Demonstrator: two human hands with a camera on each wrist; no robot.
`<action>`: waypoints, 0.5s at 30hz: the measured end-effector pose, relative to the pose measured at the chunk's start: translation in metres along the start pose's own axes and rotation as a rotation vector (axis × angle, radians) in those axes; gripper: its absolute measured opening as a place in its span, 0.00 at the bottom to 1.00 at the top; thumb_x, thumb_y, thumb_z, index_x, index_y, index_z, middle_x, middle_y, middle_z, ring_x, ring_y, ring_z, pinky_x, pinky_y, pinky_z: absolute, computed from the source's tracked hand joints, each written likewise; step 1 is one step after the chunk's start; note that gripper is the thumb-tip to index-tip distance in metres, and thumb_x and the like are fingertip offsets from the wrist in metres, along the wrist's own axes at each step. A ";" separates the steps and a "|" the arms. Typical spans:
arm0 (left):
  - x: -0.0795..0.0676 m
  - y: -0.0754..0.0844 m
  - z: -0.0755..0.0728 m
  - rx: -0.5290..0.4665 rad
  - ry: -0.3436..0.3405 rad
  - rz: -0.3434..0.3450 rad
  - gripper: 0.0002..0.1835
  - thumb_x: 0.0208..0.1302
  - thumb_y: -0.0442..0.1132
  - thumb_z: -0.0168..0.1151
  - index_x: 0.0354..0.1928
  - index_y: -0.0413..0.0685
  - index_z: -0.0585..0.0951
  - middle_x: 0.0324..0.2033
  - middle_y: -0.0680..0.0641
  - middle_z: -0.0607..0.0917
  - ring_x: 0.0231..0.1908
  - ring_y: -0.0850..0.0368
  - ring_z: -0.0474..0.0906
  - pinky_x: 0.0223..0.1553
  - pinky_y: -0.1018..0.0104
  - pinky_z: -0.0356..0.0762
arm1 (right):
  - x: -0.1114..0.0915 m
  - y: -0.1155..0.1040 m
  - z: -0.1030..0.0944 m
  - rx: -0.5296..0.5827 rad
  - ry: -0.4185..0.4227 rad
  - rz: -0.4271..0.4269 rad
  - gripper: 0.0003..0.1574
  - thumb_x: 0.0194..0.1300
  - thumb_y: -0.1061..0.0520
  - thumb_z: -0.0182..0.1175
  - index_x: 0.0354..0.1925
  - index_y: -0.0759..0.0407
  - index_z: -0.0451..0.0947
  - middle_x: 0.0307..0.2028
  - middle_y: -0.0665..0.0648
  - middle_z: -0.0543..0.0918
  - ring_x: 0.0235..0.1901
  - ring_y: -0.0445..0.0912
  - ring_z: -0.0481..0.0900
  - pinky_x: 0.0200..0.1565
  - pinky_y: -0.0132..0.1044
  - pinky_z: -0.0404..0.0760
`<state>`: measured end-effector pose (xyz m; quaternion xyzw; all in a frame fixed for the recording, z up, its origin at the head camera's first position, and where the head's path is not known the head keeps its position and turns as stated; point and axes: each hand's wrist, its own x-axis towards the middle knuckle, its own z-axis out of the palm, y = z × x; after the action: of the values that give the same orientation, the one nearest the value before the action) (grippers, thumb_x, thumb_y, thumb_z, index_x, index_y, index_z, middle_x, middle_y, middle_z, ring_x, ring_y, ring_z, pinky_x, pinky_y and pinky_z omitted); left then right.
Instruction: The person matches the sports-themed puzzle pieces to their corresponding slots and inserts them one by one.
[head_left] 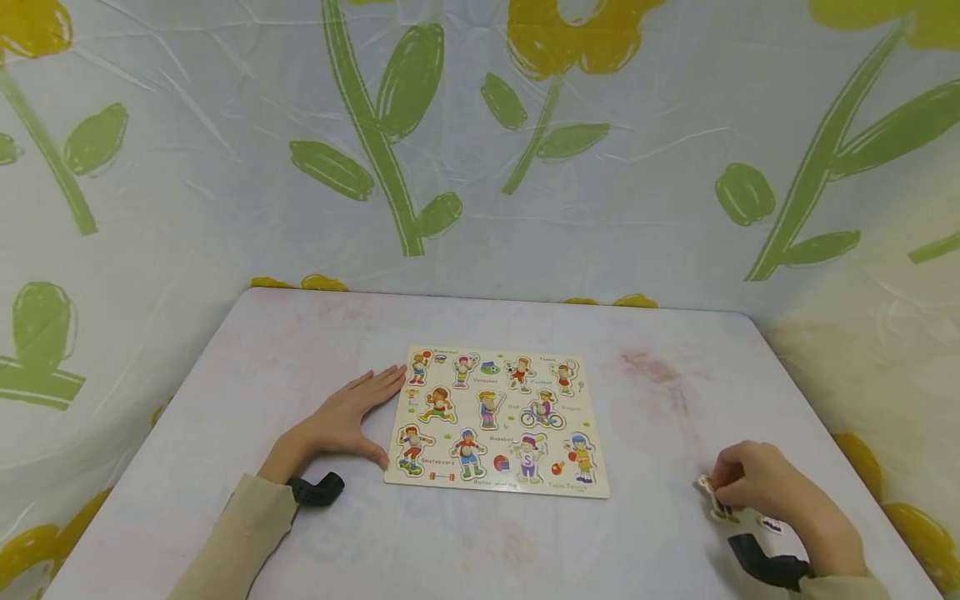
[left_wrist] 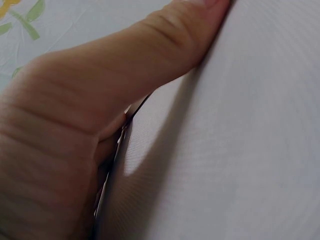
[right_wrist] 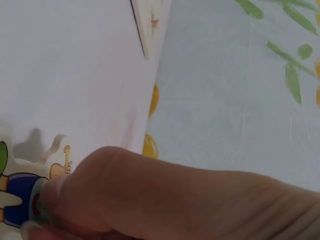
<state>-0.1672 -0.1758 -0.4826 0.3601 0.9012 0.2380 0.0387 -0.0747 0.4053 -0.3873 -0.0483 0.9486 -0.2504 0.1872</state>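
Note:
A cream puzzle board (head_left: 467, 417) with printed sports figures and words lies mid-table. Along its left edge my left hand (head_left: 347, 423) rests on the table, fingers and thumb spread, fingertips and thumb tip right at the edge. Over at the table's right side my right hand (head_left: 767, 479) pinches a wooden puzzle piece (right_wrist: 20, 200), which shows a figure in blue clothing. Thumb and fingers cover part of that piece. Close beside the hand, another puzzle piece (head_left: 771, 525) lies on the table, partly hidden by the wrist.
The white table (head_left: 480, 550) has reddish smudges (head_left: 652, 367) to the right of the board. Flower-printed cloth (head_left: 225, 167) hangs behind and at both sides. A black device (head_left: 318, 490) is strapped to the left wrist, and another black device (head_left: 765, 562) to the right.

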 end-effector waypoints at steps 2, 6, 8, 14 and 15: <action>0.000 0.000 0.000 0.001 -0.002 -0.003 0.72 0.34 0.76 0.72 0.78 0.44 0.53 0.78 0.47 0.52 0.76 0.48 0.45 0.75 0.48 0.43 | 0.002 -0.003 -0.001 0.010 -0.008 0.009 0.05 0.52 0.67 0.67 0.26 0.61 0.79 0.22 0.52 0.77 0.23 0.45 0.75 0.24 0.33 0.80; 0.000 0.000 0.000 -0.001 -0.002 -0.001 0.72 0.35 0.76 0.72 0.78 0.44 0.53 0.78 0.47 0.52 0.76 0.47 0.45 0.75 0.48 0.43 | 0.006 -0.010 -0.002 0.014 -0.012 0.016 0.05 0.53 0.67 0.68 0.26 0.61 0.80 0.22 0.52 0.77 0.25 0.46 0.74 0.25 0.33 0.80; 0.000 0.001 0.000 -0.005 -0.003 0.000 0.72 0.35 0.76 0.72 0.78 0.43 0.53 0.78 0.47 0.52 0.76 0.47 0.45 0.75 0.48 0.43 | 0.008 -0.013 -0.003 0.009 -0.006 -0.003 0.05 0.52 0.67 0.68 0.26 0.62 0.80 0.22 0.52 0.77 0.24 0.46 0.74 0.25 0.33 0.80; -0.001 0.001 -0.001 -0.013 -0.004 -0.008 0.72 0.35 0.75 0.72 0.78 0.44 0.53 0.78 0.47 0.52 0.76 0.47 0.45 0.75 0.47 0.43 | 0.012 -0.022 -0.004 -0.029 0.021 -0.060 0.06 0.50 0.66 0.68 0.25 0.59 0.79 0.22 0.50 0.77 0.23 0.43 0.72 0.24 0.32 0.75; -0.001 0.001 -0.001 -0.013 -0.004 -0.009 0.72 0.35 0.76 0.72 0.78 0.44 0.53 0.78 0.47 0.51 0.76 0.47 0.45 0.75 0.48 0.43 | 0.013 -0.024 -0.005 -0.036 0.024 -0.071 0.06 0.50 0.66 0.68 0.24 0.59 0.79 0.22 0.50 0.76 0.23 0.43 0.72 0.24 0.32 0.74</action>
<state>-0.1660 -0.1756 -0.4815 0.3561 0.9013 0.2429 0.0437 -0.0885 0.3843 -0.3760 -0.0820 0.9529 -0.2405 0.1659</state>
